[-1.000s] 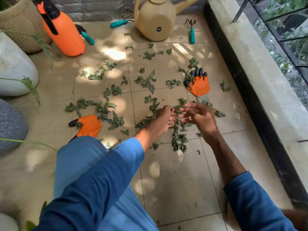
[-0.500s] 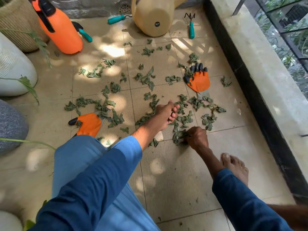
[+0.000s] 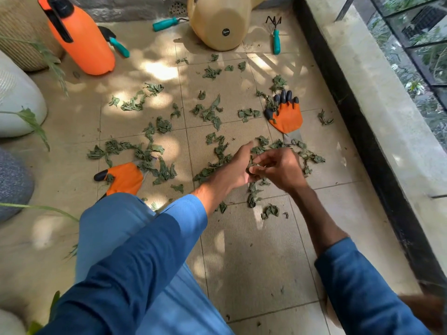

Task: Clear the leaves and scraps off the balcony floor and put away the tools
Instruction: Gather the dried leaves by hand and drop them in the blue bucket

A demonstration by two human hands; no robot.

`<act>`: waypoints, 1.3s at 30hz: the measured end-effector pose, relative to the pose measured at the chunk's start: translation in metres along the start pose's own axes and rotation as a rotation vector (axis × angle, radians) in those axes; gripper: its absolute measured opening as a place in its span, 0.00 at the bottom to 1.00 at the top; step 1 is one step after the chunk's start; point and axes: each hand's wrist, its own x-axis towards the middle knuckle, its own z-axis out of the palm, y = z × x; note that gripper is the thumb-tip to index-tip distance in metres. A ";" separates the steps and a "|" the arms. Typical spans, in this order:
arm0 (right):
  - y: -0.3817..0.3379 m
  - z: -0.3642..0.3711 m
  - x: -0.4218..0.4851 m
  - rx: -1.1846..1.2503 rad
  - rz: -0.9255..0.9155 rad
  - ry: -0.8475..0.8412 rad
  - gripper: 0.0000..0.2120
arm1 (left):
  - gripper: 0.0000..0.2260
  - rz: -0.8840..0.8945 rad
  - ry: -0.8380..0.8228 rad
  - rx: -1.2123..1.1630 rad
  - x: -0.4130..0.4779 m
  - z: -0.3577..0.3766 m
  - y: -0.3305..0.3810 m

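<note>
Wilted green leaves [image 3: 154,163] lie scattered over the beige floor tiles [image 3: 254,257]. My left hand [image 3: 229,172] and my right hand [image 3: 281,169] meet just above the floor in the middle. My right hand pinches a few leaves [image 3: 250,169] against the palm of my left hand, which cups a small bunch. Two orange gloves with black claws lie on the floor, one [image 3: 289,118] beyond my hands and one [image 3: 125,177] to the left by my knee. Three teal-handled tools lie at the back: a trowel [image 3: 168,22], another tool [image 3: 118,46] and a small rake [image 3: 276,41].
An orange sprayer [image 3: 82,47] and a beige watering can [image 3: 220,22] stand at the back wall. A woven basket [image 3: 21,30], a white pot [image 3: 17,100] and a grey pot [image 3: 12,182] line the left. A concrete ledge [image 3: 377,110] with a railing bounds the right.
My right hand rose from the floor, where it grabbed leaves, back up to my left hand. The view shifted slightly closer.
</note>
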 end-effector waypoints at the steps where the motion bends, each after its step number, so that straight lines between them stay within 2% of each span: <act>1: 0.002 0.006 0.001 -0.075 -0.042 0.046 0.08 | 0.21 0.007 -0.021 0.022 0.001 0.002 -0.001; 4: 0.005 0.014 0.002 -0.198 -0.099 0.121 0.11 | 0.20 0.067 0.008 0.089 0.007 0.004 -0.004; 7: 0.000 0.008 -0.003 0.164 0.023 0.009 0.11 | 0.18 0.113 0.103 0.045 0.015 -0.001 -0.004; 8: -0.002 0.004 -0.007 0.276 0.042 0.020 0.10 | 0.17 0.127 0.134 0.041 0.019 -0.004 -0.004; 10: 0.009 -0.007 -0.012 0.305 0.014 0.121 0.07 | 0.17 0.151 0.176 0.029 0.024 -0.008 -0.006; 11: 0.022 -0.011 -0.012 0.236 0.012 0.164 0.05 | 0.17 0.158 0.185 0.009 0.025 -0.009 -0.007; 13: 0.055 -0.016 -0.013 -0.026 0.126 0.163 0.02 | 0.18 0.161 0.178 -0.025 0.026 -0.008 -0.007; 15: 0.095 -0.011 -0.016 -0.302 0.308 0.086 0.07 | 0.18 0.158 0.169 -0.026 0.025 -0.005 -0.007; 18: 0.133 0.013 -0.034 -0.455 0.436 0.050 0.18 | 0.18 0.158 0.145 -0.005 0.025 0.000 -0.008; 20: 0.144 0.031 -0.044 -0.482 0.391 0.111 0.22 | 0.17 0.163 0.122 0.000 0.023 0.001 -0.008; 21: 0.145 0.037 -0.047 -0.490 0.346 0.143 0.20 | 0.17 0.165 0.114 0.001 0.022 0.001 -0.008; 25: 0.145 0.046 -0.046 -0.462 0.185 0.147 0.04 | 0.16 0.157 0.104 -0.003 0.019 0.000 -0.010; 27: 0.139 0.039 -0.039 -0.430 0.137 0.132 0.06 | 0.16 0.149 0.108 -0.016 0.019 -0.002 -0.010; 29: 0.117 0.027 -0.031 -0.264 0.154 0.140 0.05 | 0.16 0.147 0.112 -0.015 0.019 -0.004 -0.011; 33: 0.056 0.003 -0.018 0.021 0.033 0.297 0.08 | 0.16 0.179 0.140 0.045 0.017 -0.008 -0.012; 36: 0.017 -0.004 -0.010 0.039 -0.014 0.324 0.13 | 0.19 0.160 0.134 0.075 0.012 -0.005 -0.010; 39: 0.002 0.003 -0.007 -0.001 -0.040 0.263 0.11 | 0.23 0.099 0.018 0.062 0.005 0.000 -0.007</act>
